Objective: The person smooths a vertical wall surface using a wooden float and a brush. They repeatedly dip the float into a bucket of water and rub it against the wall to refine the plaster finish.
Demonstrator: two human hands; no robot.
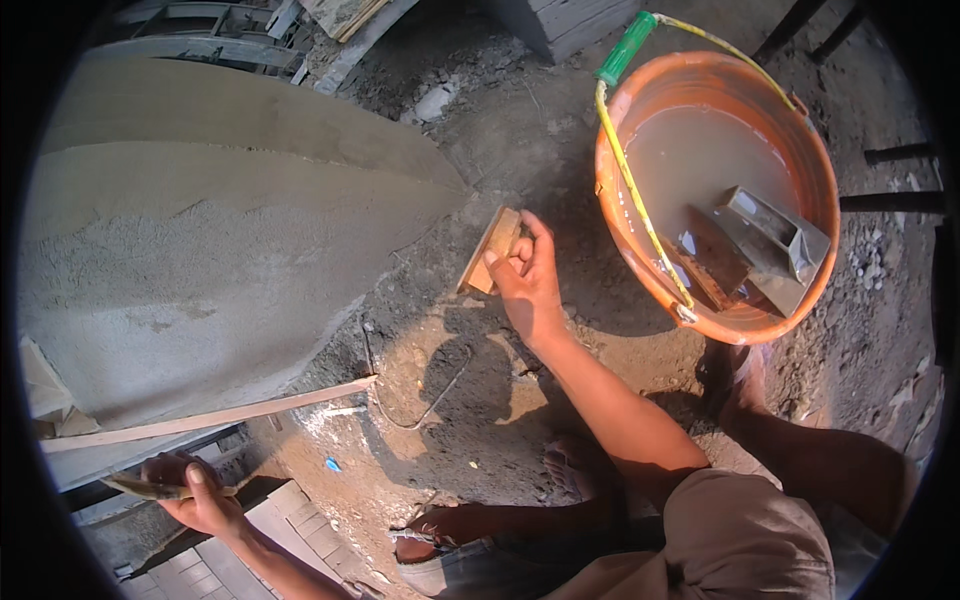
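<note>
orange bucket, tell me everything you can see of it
The orange bucket looks like plastic, round, standing upright on the dirt ground at upper right. It holds murky grey-brown water, with grey metal tools leaning inside. Its yellow wire handle with a green grip lies across the left rim. Neither hand touches it.

sunlit dirt ground point(480, 130), grey plastered wall point(200, 250)
</note>
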